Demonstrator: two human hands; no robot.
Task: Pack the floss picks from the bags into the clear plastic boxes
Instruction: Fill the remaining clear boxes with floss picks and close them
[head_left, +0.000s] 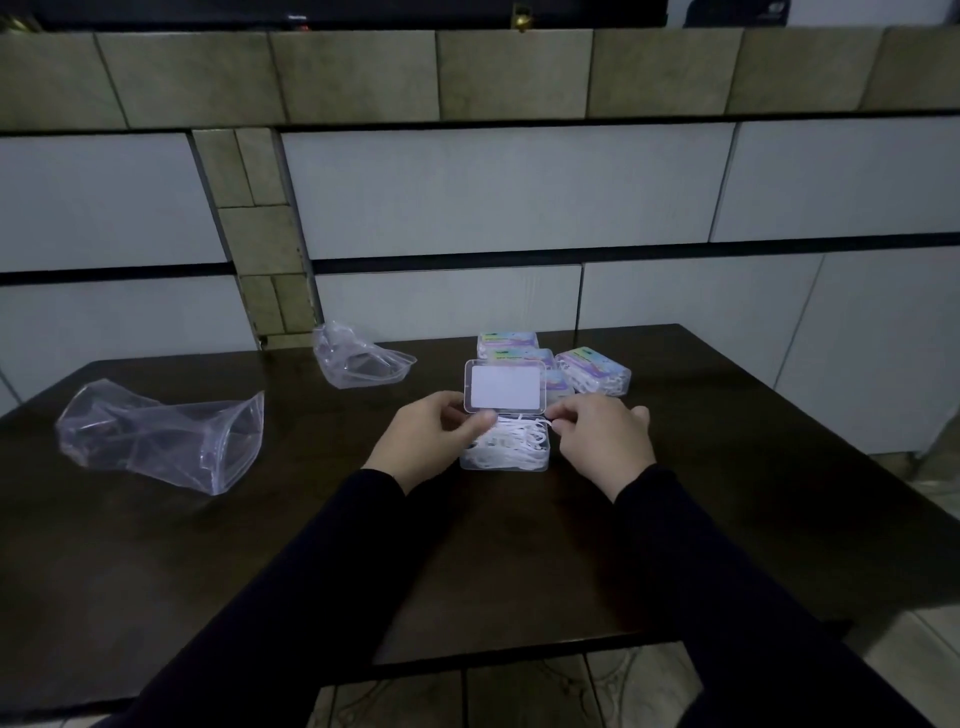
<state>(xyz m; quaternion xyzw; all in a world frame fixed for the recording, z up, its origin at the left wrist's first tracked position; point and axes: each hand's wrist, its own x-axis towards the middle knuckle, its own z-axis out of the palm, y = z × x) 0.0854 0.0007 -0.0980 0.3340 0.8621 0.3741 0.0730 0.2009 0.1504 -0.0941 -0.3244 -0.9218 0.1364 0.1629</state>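
- Head view looks down on a dark wooden table (260, 545) set against a tiled wall (509, 192).
- A clear plastic box (506, 454) sits near the middle of the table, between both hands, and it is filled with white floss picks (519, 436).
- Its hinged lid (505, 387) stands upright at the far edge of the box, with a pale rectangular panel facing the camera.
- The left hand (431, 441) is curled at the box's left side; its thumb and fingertips pinch the lower left corner of the lid.
- The right hand (602, 441) is curled at the box's right side, its fingertips pinching at the lid's lower right corner, where the lid meets the box.
- Dark sleeves cover both forearms down to the wrists.
- Behind the raised lid lie several closed boxes (595, 369) with colourful labels, grouped close together; one sits apart to the right, angled, with white picks showing through its side.
- A crumpled clear bag (166, 436) lies well to the left of the hands, its mouth open toward the right.
- A second clear bag (358, 358) lies at the table's far edge, left of the closed boxes.
- I cannot tell whether either bag holds any picks.
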